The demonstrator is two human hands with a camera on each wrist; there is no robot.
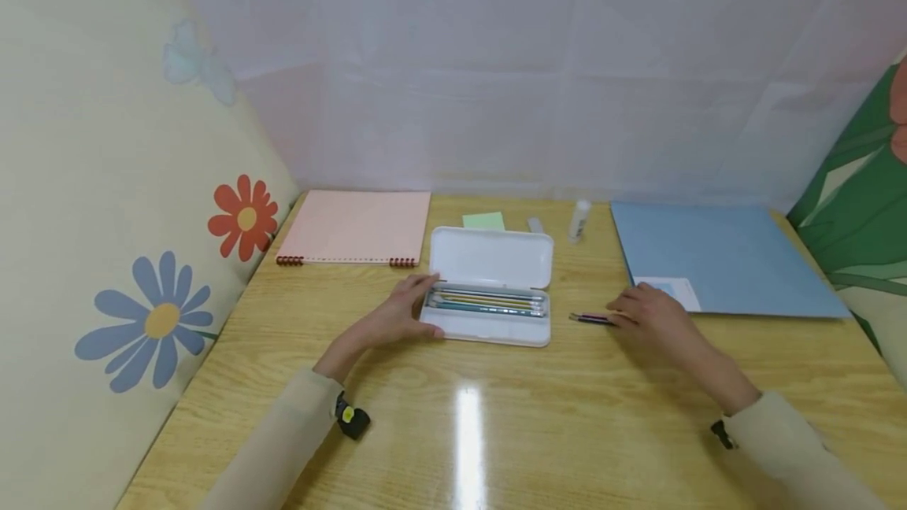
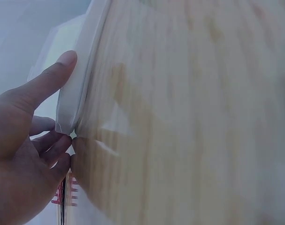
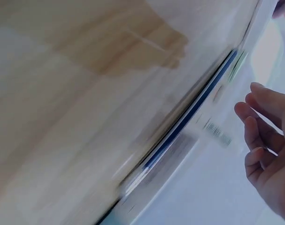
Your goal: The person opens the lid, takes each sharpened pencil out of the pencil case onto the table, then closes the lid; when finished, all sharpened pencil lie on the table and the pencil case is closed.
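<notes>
An open white pencil case (image 1: 489, 329) lies in the middle of the table, its lid (image 1: 490, 256) tipped back. Several pencils (image 1: 489, 305), yellow and blue-green among them, lie side by side in its base. My left hand (image 1: 397, 312) grips the case's left end, thumb along the near edge and fingers at the far corner. To the right of the case lie thin dark pens or pencils (image 1: 590, 319). My right hand (image 1: 655, 317) is over their right end; in the right wrist view its relaxed, bent fingers stand apart from a blue-striped pen (image 3: 194, 110).
A pink spiral notebook (image 1: 354, 227) lies at the back left, a blue folder (image 1: 730, 258) with a white label at the back right. Behind the lid are green sticky notes (image 1: 483, 220) and a small grey item (image 1: 534, 224). A glue stick (image 1: 579, 220) stands nearby.
</notes>
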